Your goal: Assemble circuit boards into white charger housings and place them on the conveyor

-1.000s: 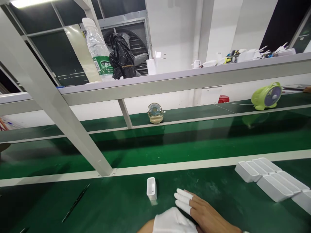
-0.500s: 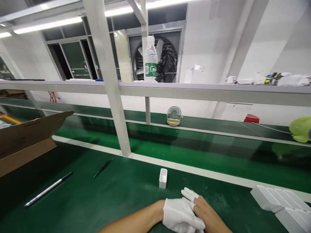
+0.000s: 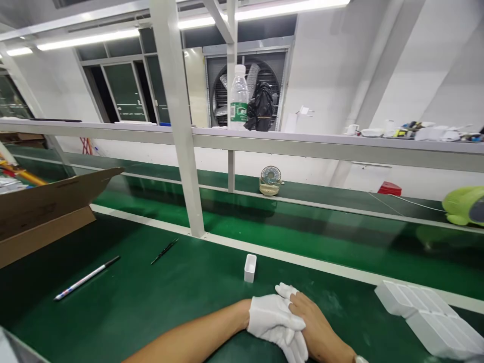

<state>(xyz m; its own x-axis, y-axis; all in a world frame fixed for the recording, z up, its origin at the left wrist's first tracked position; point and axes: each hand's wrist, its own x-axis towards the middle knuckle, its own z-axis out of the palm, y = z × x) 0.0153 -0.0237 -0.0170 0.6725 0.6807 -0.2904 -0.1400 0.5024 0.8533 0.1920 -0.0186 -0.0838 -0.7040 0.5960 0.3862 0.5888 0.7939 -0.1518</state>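
Note:
My left hand (image 3: pixel 275 322), in a white glove, lies across my right hand (image 3: pixel 310 315), with its fingers stretched out and touching it. The back of the right hand is bare, white covers sit on its fingertips, and its fingers are extended; part of its palm side is hidden. Neither hand shows any object in it. Just beyond them on the green tabletop stands a small open white box (image 3: pixel 250 268). To the right are several white boxes (image 3: pixel 434 320) set side by side.
A pen (image 3: pixel 86 278) and thin black tweezers (image 3: pixel 165 251) lie to the left, near a cardboard box (image 3: pixel 49 212). A grey post (image 3: pixel 185 141) rises at the table's back edge to a shelf with a bottle (image 3: pixel 239 98). A small fan (image 3: pixel 270 180) stands farther back.
The view has shifted slightly, so the table items appear a little higher. My left hand still rests across the right, its gloved fingers now pointing more downward.

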